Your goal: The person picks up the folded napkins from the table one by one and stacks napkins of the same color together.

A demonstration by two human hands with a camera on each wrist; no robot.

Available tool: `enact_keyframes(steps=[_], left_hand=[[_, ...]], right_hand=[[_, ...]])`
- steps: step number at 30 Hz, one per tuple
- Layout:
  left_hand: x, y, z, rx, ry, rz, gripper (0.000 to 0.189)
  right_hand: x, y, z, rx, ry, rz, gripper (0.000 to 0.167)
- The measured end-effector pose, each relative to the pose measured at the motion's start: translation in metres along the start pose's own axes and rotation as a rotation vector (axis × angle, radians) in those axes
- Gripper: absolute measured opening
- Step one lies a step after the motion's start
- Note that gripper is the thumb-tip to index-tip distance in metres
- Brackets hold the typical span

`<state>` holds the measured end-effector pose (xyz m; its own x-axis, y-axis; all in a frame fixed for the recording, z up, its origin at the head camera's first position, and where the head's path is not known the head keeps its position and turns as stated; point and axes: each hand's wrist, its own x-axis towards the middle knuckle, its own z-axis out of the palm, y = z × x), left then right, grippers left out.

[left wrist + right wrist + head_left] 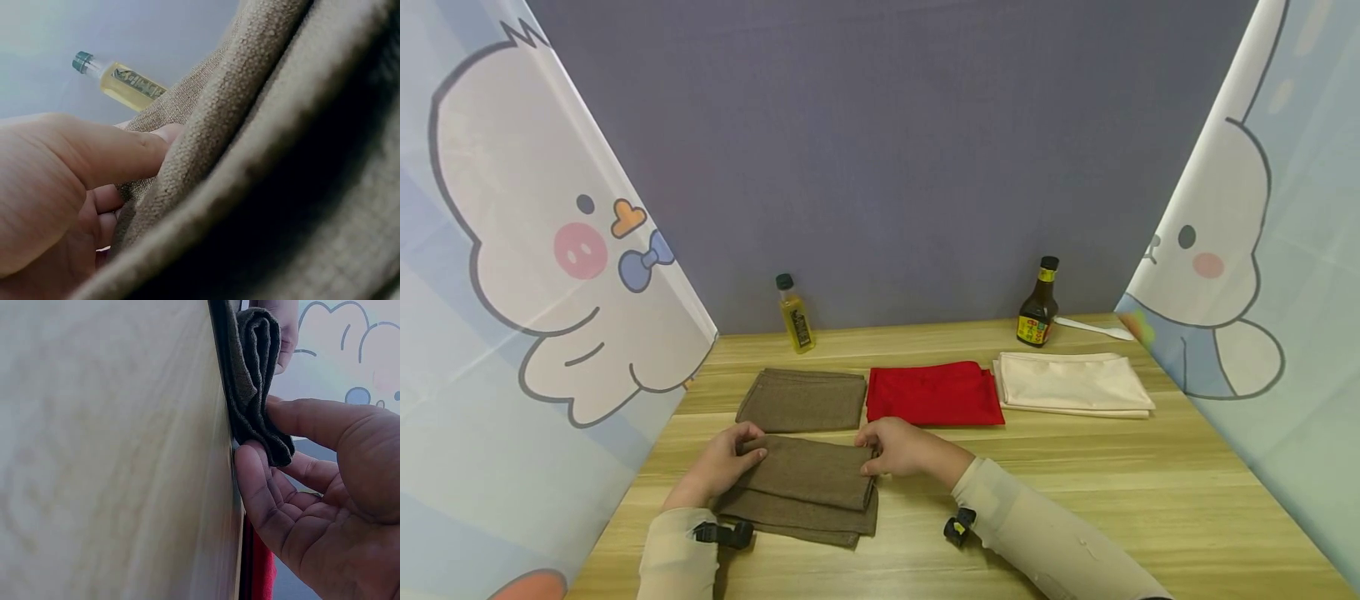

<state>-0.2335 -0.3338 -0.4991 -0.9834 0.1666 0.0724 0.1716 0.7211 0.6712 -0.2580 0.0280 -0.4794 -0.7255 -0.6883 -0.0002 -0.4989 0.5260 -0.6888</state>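
Observation:
A brown cloth (808,473), folded in layers, lies on the near left part of the table between both hands. My left hand (727,461) pinches its far left corner, thumb on top; in the left wrist view the thumb presses into the woven fabric (206,119) and the other fingers are partly hidden behind it. At the far right corner, my right hand (904,447) grips the folded layers. The right wrist view shows the rolled edge of the cloth (259,381) between thumb and fingers, close to the tabletop.
Behind lie another folded brown cloth (805,400), a red cloth (932,396) and a cream cloth (1071,383). A yellow oil bottle (797,321), a dark sauce bottle (1037,308) and a white plastic utensil (1097,328) are near the grey back wall (895,167). Printed curtains flank the table.

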Motion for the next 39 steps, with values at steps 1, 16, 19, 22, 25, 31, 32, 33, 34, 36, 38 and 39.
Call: enact_keyframes(steps=[1, 16, 19, 22, 25, 31, 32, 33, 34, 36, 38, 39], left_hand=[[0.0, 0.001, 0.0, -0.004, -0.001, 0.001, 0.012], [0.001, 0.002, 0.001, -0.136, 0.06, 0.022, 0.014], [0.001, 0.002, 0.0, -0.141, 0.065, 0.014, 0.015], [0.001, 0.004, 0.001, -0.168, 0.071, 0.013, 0.017], [0.0, 0.005, 0.001, -0.196, 0.069, 0.014, 0.019], [0.001, 0.002, 0.001, -0.21, 0.101, 0.031, 0.022], [0.002, 0.001, 0.001, -0.206, 0.105, 0.036, 0.022], [0.002, 0.001, 0.001, -0.2, 0.108, 0.04, 0.022], [0.002, 0.001, 0.001, -0.195, 0.113, 0.043, 0.022], [0.003, 0.001, 0.001, -0.2, 0.119, 0.048, 0.023], [0.003, 0.001, 0.001, -0.209, 0.123, 0.054, 0.025], [0.003, 0.002, 0.001, -0.216, 0.127, 0.056, 0.026]], right_hand=[[0.0, 0.0, 0.0, 0.005, 0.001, 0.001, 0.038], [0.001, 0.006, -0.001, 0.0, -0.011, -0.048, 0.032], [0.001, 0.007, -0.002, -0.017, 0.001, -0.046, 0.031], [0.001, 0.007, -0.002, -0.014, 0.007, -0.035, 0.021], [0.001, 0.007, -0.002, 0.034, 0.011, -0.016, 0.009], [0.0, 0.009, -0.002, 0.138, 0.02, 0.038, 0.015], [0.0, 0.009, -0.002, 0.151, 0.022, 0.044, 0.017], [0.001, 0.009, -0.002, 0.151, 0.027, 0.045, 0.019], [0.001, 0.01, -0.002, 0.152, 0.033, 0.044, 0.02], [0.002, 0.01, -0.002, 0.166, 0.046, 0.042, 0.022], [0.003, 0.011, -0.002, 0.186, 0.056, 0.04, 0.02], [0.004, 0.012, -0.001, 0.2, 0.058, 0.039, 0.02]])
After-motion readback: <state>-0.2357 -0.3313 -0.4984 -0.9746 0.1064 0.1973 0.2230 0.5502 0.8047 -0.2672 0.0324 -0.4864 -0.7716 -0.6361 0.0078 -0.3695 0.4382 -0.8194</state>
